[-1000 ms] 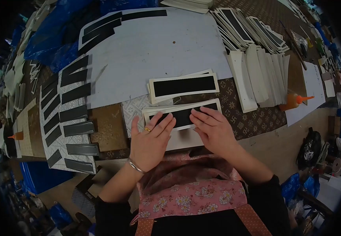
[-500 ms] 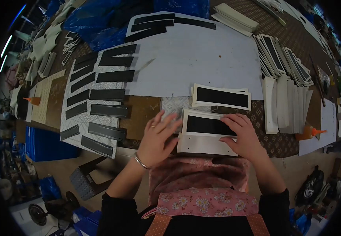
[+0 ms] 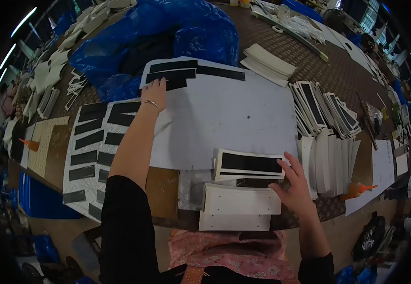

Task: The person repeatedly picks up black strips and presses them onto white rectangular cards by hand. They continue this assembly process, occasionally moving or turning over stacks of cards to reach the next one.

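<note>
My left hand [image 3: 155, 92] reaches to the far side of the white sheet [image 3: 205, 128], its fingertips on the edge of a black strip [image 3: 172, 74]. Other black strips lie beside it. My right hand [image 3: 296, 185] has its thumb and fingers apart, the fingertips at the right end of a white card with a black strip on it [image 3: 250, 163]. This card lies on a small pile, and a second black edge shows below it. Nearer to me is a stack of plain white cards [image 3: 241, 201] with small holes.
Rows of black strips [image 3: 84, 157] lie on a patterned sheet at the left. Stacked white cards [image 3: 326, 163] and black-strip cards [image 3: 312, 106] stand at the right. An orange-tipped bottle [image 3: 357, 190] is near the right edge. A blue plastic bag [image 3: 205, 33] sits at the back.
My left hand has moved from the near stack to the far black strips. A black-strip card has left the near stack for the pile behind, with my right hand beside it. The view has shifted.
</note>
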The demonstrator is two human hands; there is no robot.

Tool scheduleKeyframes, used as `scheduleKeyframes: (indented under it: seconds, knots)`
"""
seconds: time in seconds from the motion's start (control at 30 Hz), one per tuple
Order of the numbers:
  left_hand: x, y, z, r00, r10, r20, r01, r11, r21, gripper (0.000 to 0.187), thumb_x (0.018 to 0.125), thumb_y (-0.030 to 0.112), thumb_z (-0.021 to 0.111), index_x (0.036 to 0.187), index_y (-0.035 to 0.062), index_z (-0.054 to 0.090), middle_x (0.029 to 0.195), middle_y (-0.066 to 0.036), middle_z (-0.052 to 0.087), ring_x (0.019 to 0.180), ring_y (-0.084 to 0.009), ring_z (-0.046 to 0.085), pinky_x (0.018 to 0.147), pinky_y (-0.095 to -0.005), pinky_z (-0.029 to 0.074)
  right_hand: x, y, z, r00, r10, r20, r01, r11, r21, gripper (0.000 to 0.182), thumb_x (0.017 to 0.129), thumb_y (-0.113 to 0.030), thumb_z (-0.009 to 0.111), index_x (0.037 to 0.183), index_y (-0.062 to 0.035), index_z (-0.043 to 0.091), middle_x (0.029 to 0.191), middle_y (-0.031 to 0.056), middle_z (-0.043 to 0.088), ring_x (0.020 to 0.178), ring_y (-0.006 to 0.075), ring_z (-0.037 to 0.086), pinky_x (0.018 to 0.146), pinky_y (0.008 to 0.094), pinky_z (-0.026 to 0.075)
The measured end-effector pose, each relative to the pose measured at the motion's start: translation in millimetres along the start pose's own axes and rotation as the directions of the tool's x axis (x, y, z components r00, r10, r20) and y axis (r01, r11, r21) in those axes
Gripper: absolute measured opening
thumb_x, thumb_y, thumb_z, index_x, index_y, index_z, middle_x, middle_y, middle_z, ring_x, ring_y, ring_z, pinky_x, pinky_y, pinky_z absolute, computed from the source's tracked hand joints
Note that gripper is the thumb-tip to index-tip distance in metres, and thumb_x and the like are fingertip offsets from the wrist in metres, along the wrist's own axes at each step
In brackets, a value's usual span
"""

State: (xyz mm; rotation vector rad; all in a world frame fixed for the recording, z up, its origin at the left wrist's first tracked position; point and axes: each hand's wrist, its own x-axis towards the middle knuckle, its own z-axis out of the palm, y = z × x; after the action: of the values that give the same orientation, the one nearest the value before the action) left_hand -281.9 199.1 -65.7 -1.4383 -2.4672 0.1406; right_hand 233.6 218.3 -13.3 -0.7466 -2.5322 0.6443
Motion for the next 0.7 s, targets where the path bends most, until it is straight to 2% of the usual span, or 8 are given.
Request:
scheduleKeyframes:
  seconds: [0.07,0.17,0.3,0.4,0.47,0.53,0.57,0.7]
  knots:
    - [17,9,-29,0.935,-0.087,0.344,0.095,0.995,-0.005,0.084,0.085,0.012,0.066,0.156,0.0087,0.022,0.139,-0.018,0.054,0.128,-0.0322,0.054,0.109,-0.0535,0.037,-19,9,-8,0.99,0.139,-0.011,-0.138,0.988,0.064,0.067,0.076,-0.017,0.083,0.135,-0.0051,0.053,0.147,0.0188,0.042,0.131,0.0397,0.044,0.108,0.0459,0.038]
    - [21,22,-46,0.912,-0.015,0.41,-0.04,0.991,0.127,0.083,0.086,0.012,0.065,0.157,0.0099,0.022,0.13,-0.017,0.059,0.116,-0.0304,0.063,0.108,-0.0547,0.036,-41,20,-18,0.979,0.188,-0.078,-0.185,0.982,0.04,0.063,0.077,-0.013,0.081,0.134,-0.0035,0.054,0.145,0.0191,0.045,0.127,0.0392,0.049,0.104,0.0431,0.044]
    - [17,34,-55,0.922,0.063,0.382,-0.123,0.983,0.134,0.092,0.079,0.02,0.075,0.156,0.0101,0.025,0.127,-0.017,0.06,0.115,-0.0315,0.063,0.107,-0.056,0.036,-56,16,-26,0.956,0.241,-0.17,-0.237,0.971,0.042,0.057,0.08,-0.015,0.079,0.131,-0.0033,0.057,0.139,0.0194,0.05,0.122,0.0377,0.055,0.1,0.041,0.047]
    - [-3,60,-71,0.964,0.242,0.11,-0.215,0.954,-0.211,0.081,0.077,0.017,0.074,0.148,0.0071,0.037,0.123,-0.016,0.061,0.115,-0.0316,0.061,0.104,-0.0493,0.042,-51,-2,-26,0.945,0.217,-0.243,-0.191,0.973,0.126,0.051,0.081,-0.013,0.078,0.127,-0.0055,0.059,0.136,0.0183,0.052,0.121,0.0373,0.053,0.101,0.0408,0.045]
    - [-30,88,-96,0.932,0.333,-0.144,-0.351,0.727,-0.59,0.071,0.075,0.011,0.073,0.14,0.0038,0.046,0.12,-0.015,0.061,0.113,-0.0311,0.061,0.101,-0.0433,0.046,-45,-19,-25,0.948,0.182,-0.261,-0.134,0.972,0.191,0.042,0.081,-0.013,0.077,0.12,-0.0059,0.06,0.137,0.018,0.05,0.124,0.0375,0.051,0.102,0.0411,0.044]
    - [-84,127,-138,0.908,0.326,-0.263,-0.361,0.288,-0.887,0.063,0.072,0.005,0.073,0.131,0.0014,0.052,0.119,-0.013,0.062,0.114,-0.0298,0.06,0.099,-0.0389,0.048,-37,-38,-22,0.961,0.092,-0.26,-0.015,0.959,0.284,0.035,0.081,-0.013,0.078,0.111,-0.0065,0.061,0.139,0.018,0.048,0.125,0.0381,0.05,0.103,0.0418,0.044]
    - [-117,143,-160,0.912,0.321,-0.257,-0.283,0.036,-0.958,0.061,0.07,0.002,0.073,0.128,0.0006,0.054,0.118,-0.012,0.062,0.115,-0.029,0.06,0.098,-0.0376,0.048,-33,-50,-20,0.955,0.025,-0.297,0.063,0.957,0.282,0.035,0.081,-0.011,0.078,0.11,-0.0056,0.061,0.14,0.0196,0.048,0.124,0.0371,0.052,0.102,0.0406,0.045]
    - [-205,173,-209,0.736,0.461,-0.495,-0.447,-0.217,-0.868,0.054,0.07,0.008,0.074,0.121,0.0018,0.058,0.121,-0.013,0.061,0.126,-0.0311,0.052,0.105,-0.0432,0.042,-29,-82,-14,0.956,-0.06,-0.286,0.175,0.902,0.394,0.032,0.078,-0.009,0.08,0.104,-0.0044,0.061,0.136,0.0201,0.053,0.118,0.0346,0.058,0.098,0.0391,0.048]
